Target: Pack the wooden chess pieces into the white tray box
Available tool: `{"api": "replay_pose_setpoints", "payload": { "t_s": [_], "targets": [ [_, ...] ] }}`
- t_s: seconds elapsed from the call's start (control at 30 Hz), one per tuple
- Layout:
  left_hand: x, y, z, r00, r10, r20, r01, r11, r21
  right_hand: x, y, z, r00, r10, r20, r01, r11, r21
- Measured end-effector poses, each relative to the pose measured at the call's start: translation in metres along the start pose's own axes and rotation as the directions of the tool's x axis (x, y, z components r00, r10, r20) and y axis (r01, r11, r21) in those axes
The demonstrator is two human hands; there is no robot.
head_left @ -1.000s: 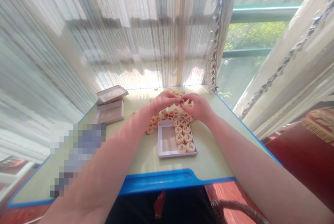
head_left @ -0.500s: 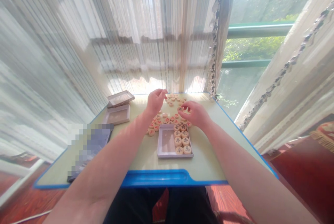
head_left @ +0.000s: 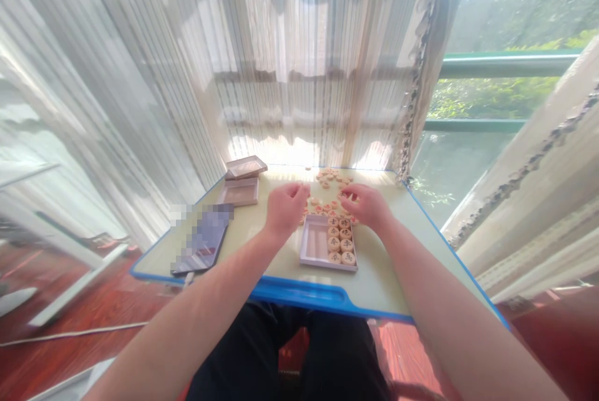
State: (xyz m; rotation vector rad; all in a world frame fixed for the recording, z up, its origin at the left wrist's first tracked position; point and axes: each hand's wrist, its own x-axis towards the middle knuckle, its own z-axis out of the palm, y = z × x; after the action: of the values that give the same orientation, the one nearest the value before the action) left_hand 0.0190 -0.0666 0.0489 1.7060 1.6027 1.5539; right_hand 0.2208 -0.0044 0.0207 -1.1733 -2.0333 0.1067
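Both hands rest low on the table (head_left: pixel 262 251), just behind the white tray (head_left: pixel 312 245) that sits near the middle of the front edge. The left hand (head_left: pixel 284 209) is curled loosely at the tray's far left corner, fingers bent inward; whether it hides a piece I cannot tell. The right hand (head_left: pixel 369 206) lies at the tray's far right corner, fingers spread over the loose pieces (head_left: pixel 327 179) scattered toward the table's far edge, and it is too small here to say whether it pinches one. Half a second ago the left hand was lifted farther back over the scatter, and a second ago the two hands met over a single piece; now they have drawn apart and come down closer to the tray. The tray's right side holds two columns of pieces (head_left: pixel 340 241) lying flat with their marks up, while its left side is bare, so by my reading the filling is less than half done and the hands are between pieces. Toward the far left corner lie two more shallow boxes (head_left: pixel 241 179), one resting tilted on the other, and a dark flat thing (head_left: pixel 206 242), blurred out, lies by the left edge. Curtains (head_left: pixel 234 64) hang behind the table.
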Motion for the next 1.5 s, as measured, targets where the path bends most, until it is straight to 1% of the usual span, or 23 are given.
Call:
{"api": "replay_pose_setpoints", "payload": {
  "t_s": [0.03,0.1,0.2,0.3,0.33,0.43,0.5,0.57,0.67,0.73,0.8,0.87,0.93,1.0,1.07,1.13,1.17,1.2,1.27,1.33,1.4,1.47,1.5],
  "targets": [
    [-0.005,-0.007,-0.001,0.999,0.026,0.018,-0.028,0.995,0.091,-0.001,-0.001,0.0,1.0,0.009,0.005,-0.009,1.0,-0.005],
    [-0.01,-0.019,0.0,0.986,0.158,0.051,-0.165,0.957,0.237,-0.002,-0.001,0.0,1.0,0.02,0.014,-0.019,1.0,-0.02],
    [-0.013,-0.028,0.006,0.932,0.341,0.124,-0.362,0.888,0.284,-0.003,-0.004,0.001,1.0,-0.009,0.019,0.01,0.997,-0.072],
    [-0.014,-0.028,0.009,0.899,0.372,0.233,-0.426,0.865,0.265,-0.003,-0.012,-0.001,0.999,-0.037,0.003,0.037,0.996,-0.087],
    [-0.015,-0.027,0.008,0.9,0.353,0.254,-0.416,0.869,0.268,-0.004,-0.016,-0.003,0.999,-0.036,-0.011,0.035,0.997,-0.072],
    [-0.022,-0.027,0.004,0.919,0.298,0.259,-0.364,0.894,0.262,-0.014,-0.035,-0.012,0.997,-0.023,-0.074,0.025,0.999,0.02],
    [-0.029,-0.028,0.0,0.912,0.318,0.257,-0.38,0.892,0.246,-0.029,-0.049,-0.016,0.992,-0.024,-0.121,0.034,0.996,0.082],
    [-0.037,-0.03,-0.002,0.88,0.372,0.294,-0.444,0.865,0.235,-0.049,-0.059,-0.017,0.986,-0.024,-0.166,0.041,0.994,0.103],
    [-0.045,-0.032,-0.001,0.823,0.438,0.362,-0.528,0.825,0.203,-0.076,-0.066,-0.011,0.983,-0.032,-0.178,0.046,0.996,0.074],
    [-0.046,-0.033,0.001,0.811,0.456,0.366,-0.539,0.826,0.164,-0.085,-0.067,-0.004,0.981,-0.023,-0.191,0.033,0.998,0.048],
    [-0.045,-0.036,0.004,0.839,0.441,0.319,-0.503,0.852,0.145,-0.087,-0.066,0.002,0.98,-0.036,-0.198,0.044,0.998,0.039],
    [-0.042,-0.043,0.005,0.883,0.407,0.233,-0.448,0.88,0.159,-0.084,-0.063,0.005,0.978,-0.051,-0.204,0.061,0.997,0.046],
    [-0.035,-0.05,0.005,0.921,0.365,0.14,-0.386,0.904,0.182,-0.077,-0.059,0.003,0.979,-0.023,-0.204,0.039,0.996,0.076],
    [-0.022,-0.056,0.001,0.951,0.302,0.07,-0.309,0.935,0.174,-0.063,-0.052,-0.004,0.986,0.063,-0.156,-0.044,0.992,0.12],
    [0.0,-0.054,-0.006,0.978,0.206,-0.019,-0.202,0.972,0.118,-0.041,-0.042,-0.013,0.985,0.168,-0.048,-0.161,0.979,0.122],
    [0.03,-0.047,-0.014,0.976,0.124,-0.18,-0.124,0.992,0.012,-0.014,-0.027,-0.016,0.979,0.2,0.037,-0.2,0.98,-0.002],
    [0.046,-0.043,-0.017,0.958,0.141,-0.251,-0.147,0.989,-0.008,0.0,-0.019,-0.015,0.977,0.205,0.058,-0.201,0.977,-0.066],
    [0.06,-0.039,-0.019,0.943,0.19,-0.274,-0.198,0.98,0.0,0.013,-0.01,-0.011,0.977,0.195,0.083,-0.185,0.976,-0.119],
    [0.082,-0.036,-0.017,0.941,0.277,-0.194,-0.266,0.961,0.082,0.032,0.007,0.002,0.981,0.141,0.134,-0.115,0.976,-0.185],
    [0.091,-0.043,-0.009,0.954,0.286,-0.095,-0.272,0.953,0.136,0.04,0.022,0.017,0.982,0.121,0.145,-0.086,0.971,-0.225],
    [0.089,-0.056,0.0,0.973,0.221,-0.064,-0.211,0.969,0.132,0.039,0.034,0.028,0.98,0.124,0.157,-0.078,0.959,-0.274],
    [0.084,-0.07,0.003,0.982,0.188,-0.018,-0.181,0.965,0.191,0.034,0.043,0.031,0.96,0.091,0.263,-0.001,0.947,-0.321],
    [0.082,-0.074,0.001,0.982,0.187,0.016,-0.186,0.958,0.219,0.031,0.046,0.031,0.96,0.085,0.265,0.008,0.944,-0.331]
  ]
}}
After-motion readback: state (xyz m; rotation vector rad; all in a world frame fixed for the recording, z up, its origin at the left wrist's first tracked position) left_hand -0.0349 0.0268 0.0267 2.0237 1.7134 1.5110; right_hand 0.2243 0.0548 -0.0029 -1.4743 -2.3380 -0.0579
